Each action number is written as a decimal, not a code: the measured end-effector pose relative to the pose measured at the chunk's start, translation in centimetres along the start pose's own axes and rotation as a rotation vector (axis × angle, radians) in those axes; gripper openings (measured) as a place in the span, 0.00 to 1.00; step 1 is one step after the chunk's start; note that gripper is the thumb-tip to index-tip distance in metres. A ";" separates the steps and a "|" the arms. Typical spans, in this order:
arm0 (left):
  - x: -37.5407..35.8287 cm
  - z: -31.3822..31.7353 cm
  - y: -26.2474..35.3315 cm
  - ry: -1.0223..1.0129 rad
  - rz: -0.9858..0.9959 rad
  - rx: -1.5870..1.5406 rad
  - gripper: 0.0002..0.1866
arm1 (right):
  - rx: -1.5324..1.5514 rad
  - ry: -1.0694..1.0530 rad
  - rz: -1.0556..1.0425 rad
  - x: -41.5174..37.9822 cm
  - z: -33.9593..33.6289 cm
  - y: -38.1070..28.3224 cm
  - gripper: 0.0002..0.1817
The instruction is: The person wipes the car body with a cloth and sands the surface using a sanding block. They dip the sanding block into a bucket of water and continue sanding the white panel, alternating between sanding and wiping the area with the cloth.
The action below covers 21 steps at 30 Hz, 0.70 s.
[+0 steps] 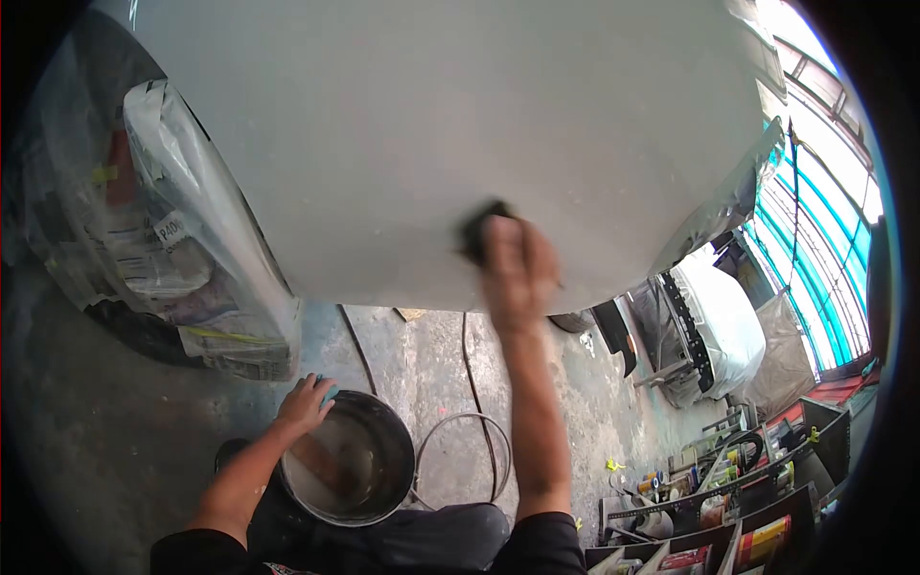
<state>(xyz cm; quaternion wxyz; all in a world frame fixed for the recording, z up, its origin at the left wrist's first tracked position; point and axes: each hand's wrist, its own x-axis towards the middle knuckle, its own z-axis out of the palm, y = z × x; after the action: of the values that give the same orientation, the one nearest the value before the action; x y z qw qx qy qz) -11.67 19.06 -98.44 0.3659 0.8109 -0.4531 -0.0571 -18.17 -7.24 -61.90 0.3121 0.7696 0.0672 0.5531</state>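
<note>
My right hand [517, 264] is wrapped round a dark block [479, 230], blurred by motion, which lies against a large light grey panel [402, 125]. At the lower left, my left hand [305, 404] is at the rim of a black bucket [407, 431] with its fingers round a small blue-green thing [329, 391]. Cloudy water [335, 470] shows inside the bucket.
Plastic sheeting [206, 259] covers a part at the left. Hoses [470, 364] run over the concrete floor [594, 422]. Shelves with cans and tools [709, 508] stand at the lower right. A wrapped white part [719, 321] is beyond them.
</note>
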 end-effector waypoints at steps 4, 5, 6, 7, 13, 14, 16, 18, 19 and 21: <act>0.4 0.2 -0.1 -0.023 -0.023 0.001 0.24 | 0.122 0.151 0.244 -3.8 -0.8 3.4 0.41; 0.1 0.3 -0.3 -0.025 -0.024 -0.001 0.24 | 0.126 0.178 0.254 -2.7 0.0 1.8 0.40; 0.1 0.3 -0.3 -0.020 -0.022 0.001 0.24 | 0.130 0.205 0.264 -1.6 0.8 0.2 0.39; 0.3 0.3 -0.2 -0.016 -0.016 0.009 0.24 | 0.065 0.133 0.135 1.5 0.9 -2.0 0.41; -0.1 0.4 -0.2 -0.004 0.008 0.024 0.24 | 0.067 0.075 0.025 2.2 -0.2 0.7 0.37; -0.2 0.4 -0.1 -0.016 -0.002 0.029 0.24 | 0.146 0.041 0.173 -1.1 -0.7 3.3 0.37; 0.1 0.2 -0.1 -0.025 -0.023 0.037 0.24 | 0.054 0.135 0.312 -5.3 -2.2 6.6 0.37; 0.2 0.4 -0.1 -0.013 -0.020 0.015 0.24 | 0.081 0.119 0.318 -4.7 -1.8 5.9 0.36; 0.1 0.3 -0.2 -0.018 -0.013 0.014 0.24 | 0.120 0.071 0.229 -2.6 -1.0 4.2 0.36; 0.3 0.3 -0.1 -0.012 -0.012 0.011 0.24 | 0.162 0.023 0.060 6.2 0.3 -2.8 0.36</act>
<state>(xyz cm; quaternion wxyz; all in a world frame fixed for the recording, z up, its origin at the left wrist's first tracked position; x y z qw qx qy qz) -11.54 18.73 -98.68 0.3583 0.8152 -0.4509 -0.0617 -14.89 -2.33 -58.45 0.2312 0.7877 0.0921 0.5636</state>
